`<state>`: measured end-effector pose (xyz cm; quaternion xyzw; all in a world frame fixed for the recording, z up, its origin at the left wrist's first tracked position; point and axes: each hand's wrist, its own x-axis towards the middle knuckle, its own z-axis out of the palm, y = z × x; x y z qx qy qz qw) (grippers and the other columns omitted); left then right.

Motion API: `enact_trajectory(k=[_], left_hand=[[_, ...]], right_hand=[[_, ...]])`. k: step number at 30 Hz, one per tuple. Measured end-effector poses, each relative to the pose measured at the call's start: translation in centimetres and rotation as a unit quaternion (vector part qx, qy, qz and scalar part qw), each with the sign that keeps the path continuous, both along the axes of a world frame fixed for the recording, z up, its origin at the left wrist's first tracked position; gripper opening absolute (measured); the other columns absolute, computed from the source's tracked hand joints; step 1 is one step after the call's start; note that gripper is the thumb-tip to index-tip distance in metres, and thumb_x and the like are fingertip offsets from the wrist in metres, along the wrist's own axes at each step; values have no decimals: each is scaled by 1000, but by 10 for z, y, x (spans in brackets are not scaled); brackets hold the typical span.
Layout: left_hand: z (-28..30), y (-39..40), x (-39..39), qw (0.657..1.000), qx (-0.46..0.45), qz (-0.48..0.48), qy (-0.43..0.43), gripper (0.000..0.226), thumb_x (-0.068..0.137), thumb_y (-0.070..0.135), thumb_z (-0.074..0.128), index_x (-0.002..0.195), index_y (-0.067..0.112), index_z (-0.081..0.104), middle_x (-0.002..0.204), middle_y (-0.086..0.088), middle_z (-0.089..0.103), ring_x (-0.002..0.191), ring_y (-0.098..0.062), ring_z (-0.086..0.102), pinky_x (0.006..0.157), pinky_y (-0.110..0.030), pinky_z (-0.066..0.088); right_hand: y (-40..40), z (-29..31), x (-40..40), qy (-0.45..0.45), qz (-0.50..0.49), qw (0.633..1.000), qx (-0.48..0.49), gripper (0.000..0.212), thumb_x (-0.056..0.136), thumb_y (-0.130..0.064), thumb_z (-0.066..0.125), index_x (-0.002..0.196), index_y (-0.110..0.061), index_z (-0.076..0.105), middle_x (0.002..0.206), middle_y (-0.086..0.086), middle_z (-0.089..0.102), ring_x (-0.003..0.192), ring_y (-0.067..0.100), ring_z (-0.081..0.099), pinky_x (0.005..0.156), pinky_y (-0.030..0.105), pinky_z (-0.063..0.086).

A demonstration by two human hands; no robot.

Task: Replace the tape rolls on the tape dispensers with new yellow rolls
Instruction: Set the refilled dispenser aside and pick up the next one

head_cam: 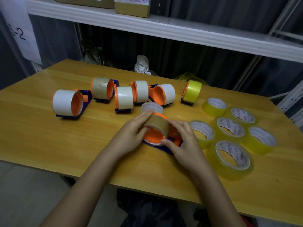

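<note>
An orange and blue tape dispenser [164,143] lies at the table's front middle with a brown tape roll [158,124] on its orange hub. My left hand [132,133] grips the brown roll from the left. My right hand [183,141] holds the dispenser's right side, thumb at the hub's rim. Several new yellow rolls [232,159] lie flat to the right. One dispenser at the back right [191,91] carries a yellow roll. A clear roll [152,108] lies just behind my hands.
Several more dispensers with white or pale rolls stand in a row at the back, from one at the left [68,103] to one at the right [164,95]. The wooden table [49,141] ends close to me. A white shelf [164,30] runs overhead.
</note>
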<state>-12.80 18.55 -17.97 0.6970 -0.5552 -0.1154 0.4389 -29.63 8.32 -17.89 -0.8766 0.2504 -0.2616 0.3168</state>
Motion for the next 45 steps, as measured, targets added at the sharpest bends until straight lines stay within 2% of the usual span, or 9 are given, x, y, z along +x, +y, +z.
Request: enact_trajectory(k=[4, 11, 17, 22, 27, 32, 37, 41, 45], left_hand=[[-10, -4, -5, 997, -18, 48, -50, 61, 91, -3, 49, 145, 21, 35, 149, -1, 37, 136, -5, 28, 102, 1, 16], [-16, -4, -10, 991, -69, 92, -64, 58, 80, 3, 45, 136, 12, 51, 138, -8, 52, 127, -20, 48, 99, -12, 31], [-13, 0, -14, 985, -67, 133, -83, 52, 78, 11, 49, 129, 21, 56, 120, -4, 66, 100, -26, 63, 76, -34, 54], [-1, 6, -5, 990, 28, 94, -100, 62, 74, 64, 52, 125, 29, 51, 119, 15, 52, 107, -6, 50, 79, -27, 44], [9, 5, 3, 993, -8, 85, 84, 49, 87, 71, 31, 110, 33, 54, 104, 20, 55, 103, 4, 47, 88, -16, 38], [20, -6, -5, 968, 79, -3, 239, 36, 97, 44, 44, 82, 18, 63, 72, 4, 58, 67, -8, 56, 60, -20, 46], [32, -13, -10, 893, 75, 13, 443, 42, 93, 52, 44, 116, 22, 62, 108, -8, 70, 93, -22, 69, 68, -31, 57], [39, -17, -20, 895, 13, -13, 445, 40, 97, 44, 41, 122, 20, 60, 111, -6, 69, 102, -20, 66, 81, -30, 53], [41, -27, -21, 927, -52, 22, 371, 37, 99, 39, 39, 118, 16, 62, 107, -7, 69, 100, -18, 66, 83, -29, 51]], right_hand=[[9, -2, 5, 12, -22, 999, -28, 57, 89, -24, 67, 140, -22, 42, 122, -16, 38, 111, -4, 35, 93, 3, 28], [18, -1, 10, 32, -46, 997, -47, 51, 90, -22, 64, 135, -21, 39, 122, -12, 36, 112, 6, 42, 92, 22, 39], [19, -5, 9, 18, -45, 993, -103, 46, 92, -29, 54, 136, -17, 44, 128, -4, 46, 113, 12, 48, 88, 31, 49], [6, -13, 6, 18, -21, 991, -134, 53, 94, -30, 43, 144, -14, 42, 129, -2, 52, 126, 17, 46, 121, 37, 13], [1, -12, 4, -30, 4, 999, -43, 49, 93, -15, 41, 140, -28, 44, 133, -13, 53, 134, 17, 44, 121, 21, 3], [7, -7, 9, -148, 20, 989, 13, 42, 92, -5, 42, 125, -23, 62, 116, -11, 66, 116, 6, 57, 105, 25, 41], [-1, 3, 18, -250, -8, 968, -2, 38, 93, 6, 46, 114, -18, 67, 117, -7, 67, 113, 7, 60, 95, 25, 49], [-8, 10, 28, -271, 1, 962, -14, 38, 94, 7, 47, 115, -19, 65, 117, -3, 66, 116, 9, 59, 97, 27, 48], [-15, 18, 33, -280, 66, 945, 158, 31, 97, -17, 43, 121, -22, 61, 123, -5, 65, 119, 11, 58, 97, 30, 47]])
